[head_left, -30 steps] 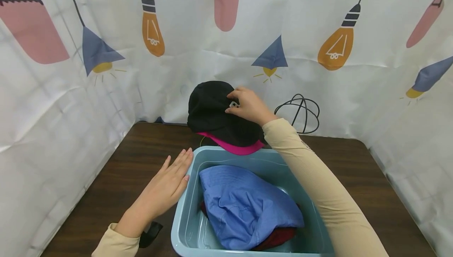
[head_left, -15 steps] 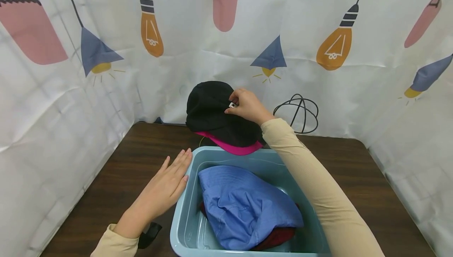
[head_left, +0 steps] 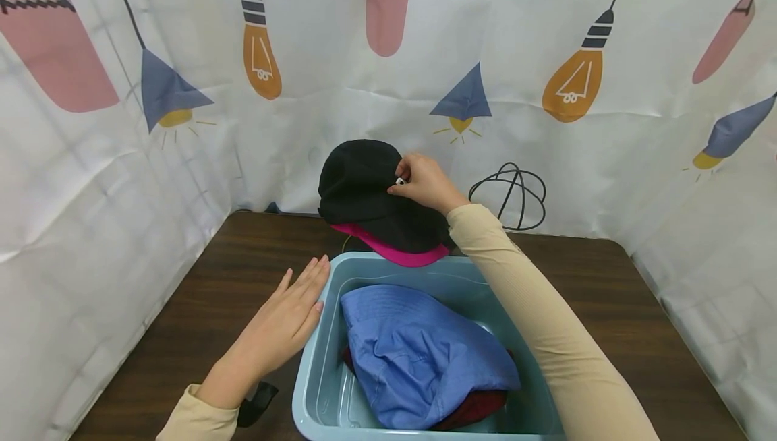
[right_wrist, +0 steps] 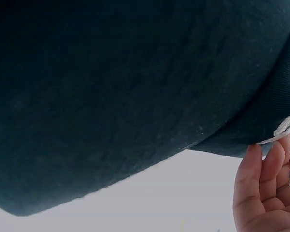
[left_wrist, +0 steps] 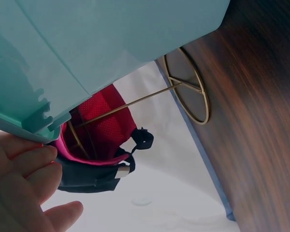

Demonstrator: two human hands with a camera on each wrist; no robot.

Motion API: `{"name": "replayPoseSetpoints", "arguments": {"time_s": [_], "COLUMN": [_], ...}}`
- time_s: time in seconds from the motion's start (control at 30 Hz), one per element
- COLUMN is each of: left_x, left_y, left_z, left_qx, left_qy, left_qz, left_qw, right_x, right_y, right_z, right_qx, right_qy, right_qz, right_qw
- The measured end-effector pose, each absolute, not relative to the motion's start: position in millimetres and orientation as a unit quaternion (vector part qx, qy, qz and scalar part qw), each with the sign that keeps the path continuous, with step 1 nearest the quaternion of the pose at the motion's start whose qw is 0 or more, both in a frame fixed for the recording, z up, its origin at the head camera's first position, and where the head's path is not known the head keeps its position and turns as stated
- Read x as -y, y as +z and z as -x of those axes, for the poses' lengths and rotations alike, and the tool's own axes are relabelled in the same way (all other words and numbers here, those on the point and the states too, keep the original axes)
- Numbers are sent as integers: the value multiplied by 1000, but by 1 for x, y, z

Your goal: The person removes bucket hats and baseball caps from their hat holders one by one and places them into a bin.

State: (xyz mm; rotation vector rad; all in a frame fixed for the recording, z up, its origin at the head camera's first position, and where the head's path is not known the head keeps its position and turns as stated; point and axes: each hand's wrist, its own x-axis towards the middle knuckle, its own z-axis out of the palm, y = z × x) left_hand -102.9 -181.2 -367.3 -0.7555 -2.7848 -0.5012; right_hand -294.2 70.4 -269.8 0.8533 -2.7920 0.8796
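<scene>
A black cap [head_left: 370, 185] with a pink underside to its brim sits on a wire stand behind the bin. My right hand [head_left: 425, 183] pinches the front of its crown at a small white emblem; in the right wrist view those fingertips [right_wrist: 253, 159] meet the fabric by the emblem [right_wrist: 287, 125]. My left hand [head_left: 282, 316] lies with straight fingers against the left rim of a light blue plastic bin [head_left: 315, 367]. Inside the bin lies a blue bucket hat [head_left: 419, 353], over a dark red item [head_left: 473, 408] that is mostly hidden.
Another black wire stand [head_left: 516, 198] rises behind my right forearm. The cap's brassy stand base [left_wrist: 203, 96] shows in the left wrist view. A dark wood table [head_left: 206, 272] bears everything, with a white patterned curtain [head_left: 340, 56] behind and at both sides.
My right thumb and fingers have drawn together on the cap's front, covering more of the emblem. The left hand, the bin and the blue hat look the same.
</scene>
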Motion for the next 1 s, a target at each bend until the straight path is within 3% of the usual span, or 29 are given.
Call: {"name": "replayPoseSetpoints", "arguments": {"time_s": [1.0], "left_x": [181], "left_y": [-367], "left_z": [103], "left_qx": [946], "left_qy": [-170], "left_qz": [253], "left_qw": [109], "right_x": [-74], "right_y": [-270], "right_z": [290], "right_qx": [887], "right_qy": [367], "right_qz": [-264], "right_qw": [98]}}
